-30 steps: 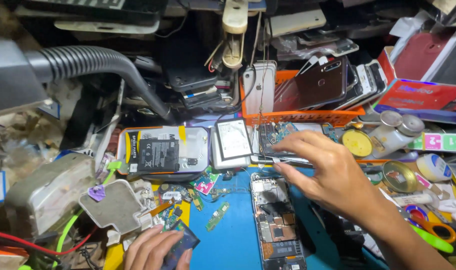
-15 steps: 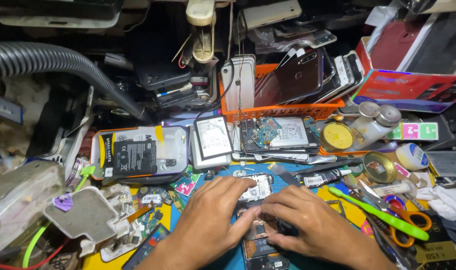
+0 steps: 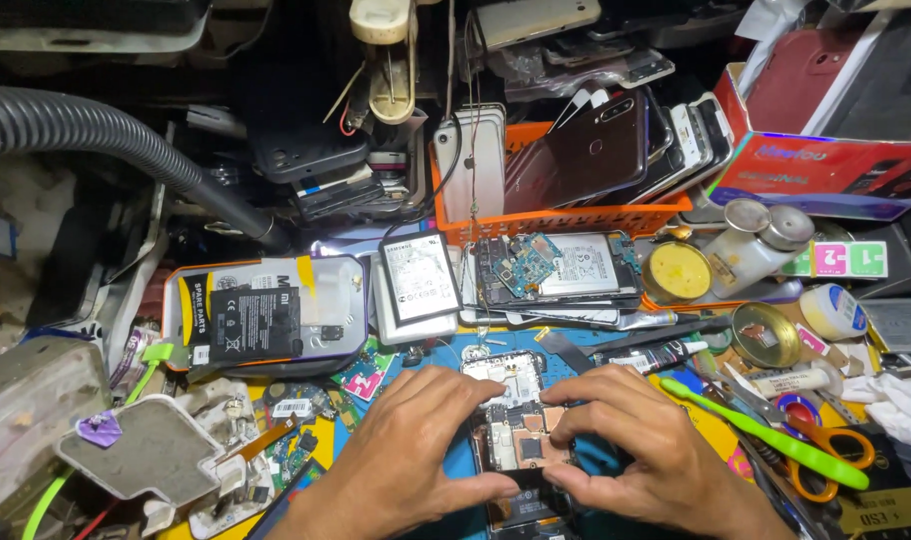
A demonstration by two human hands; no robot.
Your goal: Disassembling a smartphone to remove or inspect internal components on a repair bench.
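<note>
My workbench is crowded edge to edge: a blue mat [image 3: 446,350] shows only in patches between loose parts. A grey ribbed hose [image 3: 106,140] curves in from the left, an orange basket [image 3: 556,215] stuffed with phone shells stands at the back, and a second opened phone [image 3: 561,265] lies just in front of it. A flat battery [image 3: 419,277] rests beside that, and green-handled scissors [image 3: 776,440] lie to my right, near a round tin [image 3: 764,335].

Both my hands meet over an opened phone [image 3: 511,425] lying flat on the mat at the near edge of the bench, its circuit board bared. My left hand [image 3: 416,455] is half curled, fingertips pressed on the phone's left side and thumb bracing its lower edge. My right hand [image 3: 641,450] is bent the same way, fingers arched onto the right side, thumb below. Both wrists come in low from the bottom, palms down, knuckles raised, cupping the phone between them.
</note>
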